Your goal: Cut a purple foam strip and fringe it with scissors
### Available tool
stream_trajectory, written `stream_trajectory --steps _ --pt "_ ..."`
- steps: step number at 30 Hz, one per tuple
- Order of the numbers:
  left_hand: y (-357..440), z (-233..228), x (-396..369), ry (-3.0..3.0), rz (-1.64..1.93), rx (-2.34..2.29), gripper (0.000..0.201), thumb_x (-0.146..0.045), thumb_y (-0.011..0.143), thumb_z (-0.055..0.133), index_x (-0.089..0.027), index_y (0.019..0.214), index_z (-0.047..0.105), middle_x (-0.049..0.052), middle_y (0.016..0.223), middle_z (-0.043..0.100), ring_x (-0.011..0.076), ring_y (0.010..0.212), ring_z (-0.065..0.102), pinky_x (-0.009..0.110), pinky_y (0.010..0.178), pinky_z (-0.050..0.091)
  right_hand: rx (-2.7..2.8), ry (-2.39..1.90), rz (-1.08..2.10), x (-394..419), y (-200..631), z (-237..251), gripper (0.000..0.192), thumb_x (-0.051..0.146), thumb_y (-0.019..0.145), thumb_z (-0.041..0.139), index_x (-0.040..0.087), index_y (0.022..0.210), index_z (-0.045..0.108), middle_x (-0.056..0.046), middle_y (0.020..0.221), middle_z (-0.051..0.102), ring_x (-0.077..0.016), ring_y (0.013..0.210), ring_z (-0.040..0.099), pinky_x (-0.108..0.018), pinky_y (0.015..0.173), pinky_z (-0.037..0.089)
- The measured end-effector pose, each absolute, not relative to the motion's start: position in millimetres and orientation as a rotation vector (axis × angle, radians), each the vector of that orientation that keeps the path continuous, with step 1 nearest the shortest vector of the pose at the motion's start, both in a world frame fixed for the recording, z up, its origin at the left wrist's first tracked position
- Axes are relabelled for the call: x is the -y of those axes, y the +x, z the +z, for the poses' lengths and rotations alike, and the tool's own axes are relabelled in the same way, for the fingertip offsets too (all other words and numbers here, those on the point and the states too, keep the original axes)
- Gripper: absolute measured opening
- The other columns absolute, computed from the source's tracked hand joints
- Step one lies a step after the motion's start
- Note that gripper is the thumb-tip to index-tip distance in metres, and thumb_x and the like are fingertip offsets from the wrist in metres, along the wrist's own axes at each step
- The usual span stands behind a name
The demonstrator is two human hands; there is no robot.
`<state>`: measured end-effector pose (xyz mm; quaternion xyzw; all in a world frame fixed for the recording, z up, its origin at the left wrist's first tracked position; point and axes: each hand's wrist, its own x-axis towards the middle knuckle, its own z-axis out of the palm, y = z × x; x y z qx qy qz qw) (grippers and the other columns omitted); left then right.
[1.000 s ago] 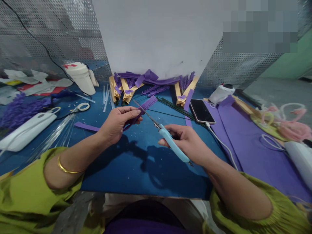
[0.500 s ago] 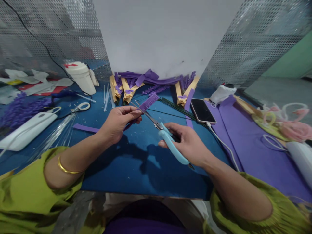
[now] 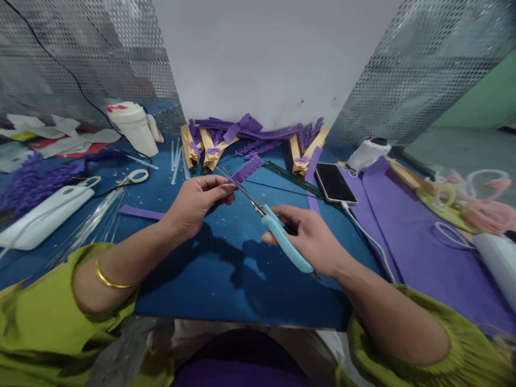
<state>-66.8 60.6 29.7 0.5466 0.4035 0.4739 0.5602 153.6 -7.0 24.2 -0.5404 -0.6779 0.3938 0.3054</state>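
Observation:
My left hand (image 3: pixel 200 201) pinches a purple foam strip (image 3: pixel 248 169) whose upper edge is cut into a row of short fringes. The strip's free end points up and to the right, past my fingertips. In my right hand (image 3: pixel 308 236) are scissors with light blue handles (image 3: pixel 286 244), my fingers wrapped round the grips. Their blades (image 3: pixel 245 191) lie across the strip close to my left thumb, the tips slightly apart. Part of the strip behind my left fingers is hidden. Another purple strip (image 3: pixel 141 212) lies on the table by my left wrist.
Paper-wrapped lavender bunches (image 3: pixel 212 153) stand along the back beside green stems (image 3: pixel 286 177). A phone (image 3: pixel 336 183) with a charging cable lies at right, by purple sheets (image 3: pixel 395 215). At left are a white cup (image 3: pixel 135 129), a glue gun (image 3: pixel 108 156) and a white power strip (image 3: pixel 48 217).
The scissors' handles have moved slightly closer together. Both hands stay in nearly the same place, still holding the strip and the scissors.

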Motion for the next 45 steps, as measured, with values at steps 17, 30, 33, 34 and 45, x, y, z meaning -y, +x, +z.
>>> stream_trajectory --steps 17,30,33,34,45 --pt "-65.9 32.5 -58.3 1.254 1.122 -1.005 0.017 -0.031 0.065 0.082 -0.017 0.068 0.073 0.002 0.061 0.064 0.0139 0.061 0.058 0.027 0.064 0.047 1.782 -1.383 1.098 7.3 155.7 21.4 0.039 0.045 0.079 0.075 0.019 0.108 0.071 0.003 0.067 0.055 -0.0108 0.058 0.042 -0.025 0.052 0.030" --pt "-66.4 33.5 -57.7 1.195 1.109 -0.968 0.021 -0.032 0.064 0.084 -0.016 0.072 0.073 0.002 0.064 0.066 0.0130 0.062 0.060 0.025 0.064 0.048 1.746 -1.373 1.148 5.8 156.4 21.2 0.037 0.048 0.077 0.076 0.019 0.100 0.071 0.004 0.068 0.054 -0.0103 0.058 0.039 -0.026 0.054 0.032" --pt "-66.4 33.7 -57.7 1.151 1.116 -0.960 0.024 -0.033 0.063 0.085 -0.016 0.074 0.074 0.003 0.066 0.068 0.0135 0.063 0.061 0.025 0.065 0.048 1.725 -1.375 1.164 4.9 156.9 21.5 0.037 0.049 0.077 0.076 0.019 0.098 0.071 0.003 0.069 0.053 -0.0104 0.058 0.038 -0.026 0.054 0.032" --pt "-66.3 33.7 -57.8 1.146 1.120 -0.959 0.023 -0.033 0.063 0.086 -0.016 0.074 0.074 0.003 0.066 0.068 0.0135 0.063 0.061 0.025 0.065 0.048 1.721 -1.375 1.160 4.6 157.0 21.5 0.037 0.049 0.077 0.076 0.019 0.097 0.071 0.003 0.068 0.053 -0.0105 0.058 0.038 -0.026 0.054 0.031" --pt "-64.4 35.1 -56.9 1.233 1.133 -0.980 0.021 -0.033 0.065 0.083 -0.017 0.067 0.070 0.002 0.062 0.063 0.0128 0.061 0.056 0.026 0.064 0.046 1.792 -1.473 0.942 7.1 152.0 25.8 0.037 0.045 0.074 0.078 0.021 0.100 0.071 0.002 0.071 0.060 -0.0128 0.062 0.048 -0.026 0.056 0.034"
